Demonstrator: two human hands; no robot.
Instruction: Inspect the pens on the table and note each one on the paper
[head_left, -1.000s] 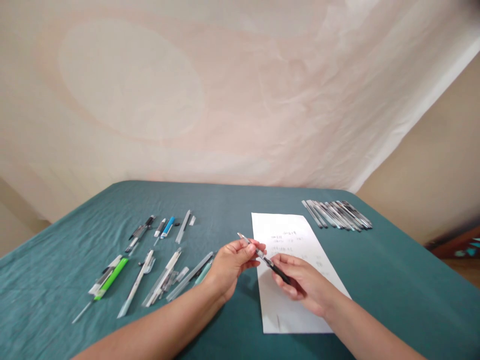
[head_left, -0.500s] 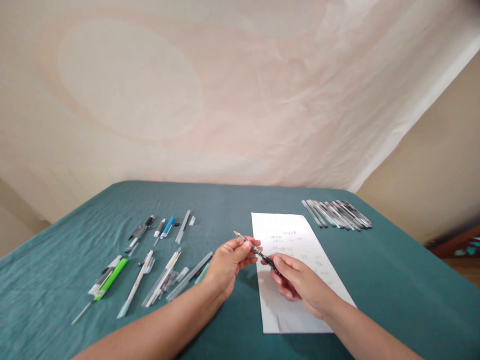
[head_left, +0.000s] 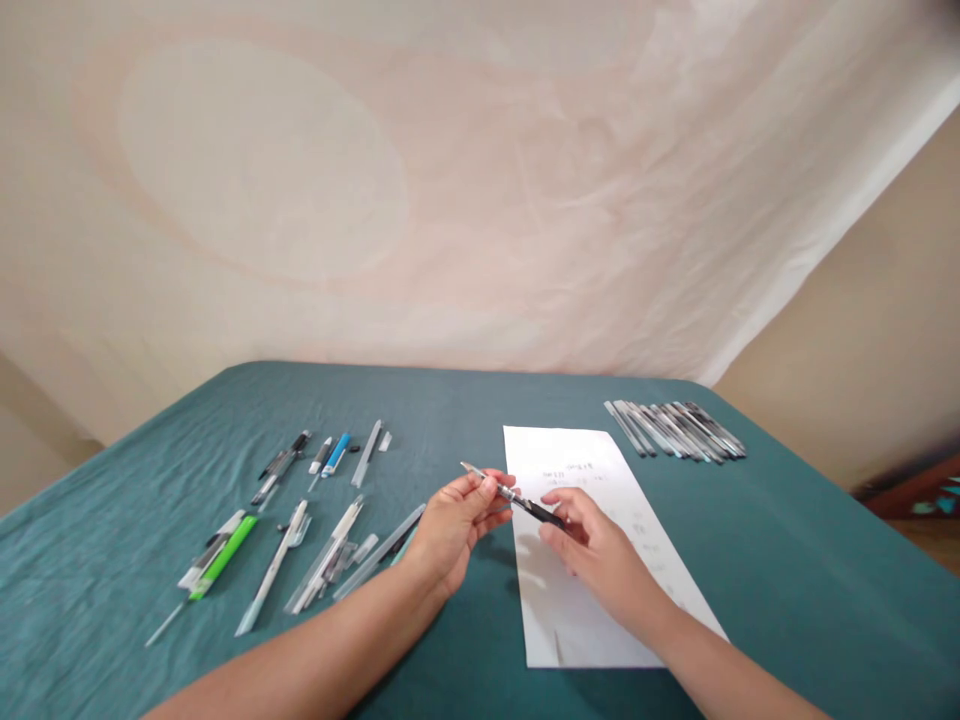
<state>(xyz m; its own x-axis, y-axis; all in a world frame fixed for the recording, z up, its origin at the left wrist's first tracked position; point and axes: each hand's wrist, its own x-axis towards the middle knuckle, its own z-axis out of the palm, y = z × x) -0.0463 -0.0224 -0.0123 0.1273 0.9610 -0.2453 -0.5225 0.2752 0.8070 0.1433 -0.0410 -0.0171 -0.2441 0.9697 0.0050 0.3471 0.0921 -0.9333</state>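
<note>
My left hand [head_left: 461, 515] pinches a slim pen [head_left: 504, 490] between thumb and fingers near its clear front part. The pen slants from its pale tip at upper left down to its black end at lower right. Around that black end my right hand [head_left: 592, 545] is loosely curled. Its thumb lies below the pen and the index finger is lifted a little above it. The very end of the pen is hidden among the right fingers. Both hands are above the table, the right one over a white sheet of paper [head_left: 600, 640] with rows of handwriting.
On the left of the green cloth [head_left: 465, 400] lie pen groups with loose parts, including a green pen [head_left: 225, 557], a blue pen [head_left: 335, 454] and a white pen [head_left: 274, 565]. A row of several pens [head_left: 675, 430] lies at the right back. A pale curtain [head_left: 480, 200] hangs behind.
My right hand has loosened its hold at the black end, its index finger now raised and its fingers farther apart. The pen and my left hand have shifted slightly left.
</note>
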